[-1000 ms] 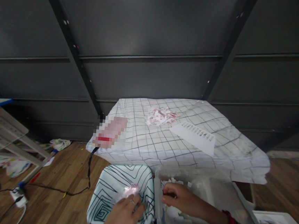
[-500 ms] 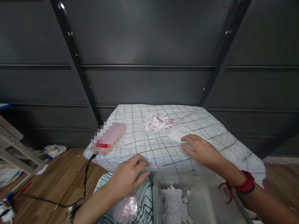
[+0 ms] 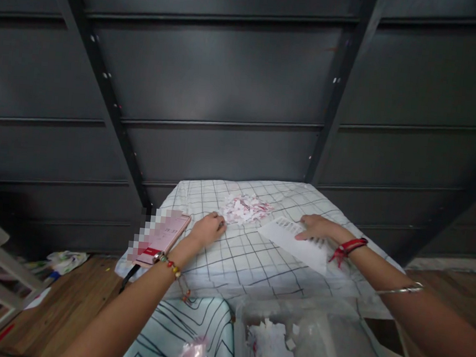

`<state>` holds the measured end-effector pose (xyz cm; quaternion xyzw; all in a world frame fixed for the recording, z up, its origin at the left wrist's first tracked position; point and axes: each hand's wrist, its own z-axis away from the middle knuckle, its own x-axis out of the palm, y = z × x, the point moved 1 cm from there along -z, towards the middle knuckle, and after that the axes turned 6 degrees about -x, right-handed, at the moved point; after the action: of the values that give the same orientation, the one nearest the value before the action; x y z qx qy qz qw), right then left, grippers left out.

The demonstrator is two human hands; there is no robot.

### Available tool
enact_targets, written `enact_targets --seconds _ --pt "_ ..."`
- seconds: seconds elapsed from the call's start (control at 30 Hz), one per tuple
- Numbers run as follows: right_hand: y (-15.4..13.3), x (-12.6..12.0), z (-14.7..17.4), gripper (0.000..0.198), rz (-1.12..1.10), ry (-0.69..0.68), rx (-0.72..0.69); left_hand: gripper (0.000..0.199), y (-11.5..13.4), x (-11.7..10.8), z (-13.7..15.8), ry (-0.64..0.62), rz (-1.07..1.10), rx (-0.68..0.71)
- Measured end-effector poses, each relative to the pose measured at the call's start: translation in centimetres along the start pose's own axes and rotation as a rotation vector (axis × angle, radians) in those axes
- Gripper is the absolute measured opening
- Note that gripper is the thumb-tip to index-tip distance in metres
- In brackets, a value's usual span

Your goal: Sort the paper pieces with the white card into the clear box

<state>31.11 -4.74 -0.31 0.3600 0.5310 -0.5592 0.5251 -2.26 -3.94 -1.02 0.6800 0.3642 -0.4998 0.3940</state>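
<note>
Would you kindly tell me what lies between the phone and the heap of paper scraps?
In the head view, the left hand lies between the phone and the paper scraps, over the checked cloth.

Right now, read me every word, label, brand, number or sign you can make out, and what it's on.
None can be read with certainty.
Phone: digit-like marks on its screen, too blurred to quote; part of it is pixelated.
White sheet by the right hand: a row of dark marks, too small and blurred.
Paper scraps: no readable text.
</note>
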Motion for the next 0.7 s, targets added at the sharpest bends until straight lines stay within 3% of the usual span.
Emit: enact_targets --seconds 0.2,0.43,0.57,0.7 --pt "1.2 0.3 -1.7 0.051 -0.189 -0.116 0.051 0.021 -0.7 1.4 -0.1 0.097 -0.051 -0.074" --pt "1.3 -0.2 -0.4 0.042 -0.345 -0.143 0.069 0.024 -1.5 2.1 0.3 0.173 -0.031 -0.107" --pt "0.3 -2.0 0.9 0.037 -0.349 -0.138 0.013 0.030 -1.6 2.2 0.2 0.187 -0.026 -0.141" --pt "-1.9 -5.5 1.6 0.026 -0.249 -0.099 -0.110 0.037 -1.5 2.1 0.2 0.156 -0.016 -0.161"
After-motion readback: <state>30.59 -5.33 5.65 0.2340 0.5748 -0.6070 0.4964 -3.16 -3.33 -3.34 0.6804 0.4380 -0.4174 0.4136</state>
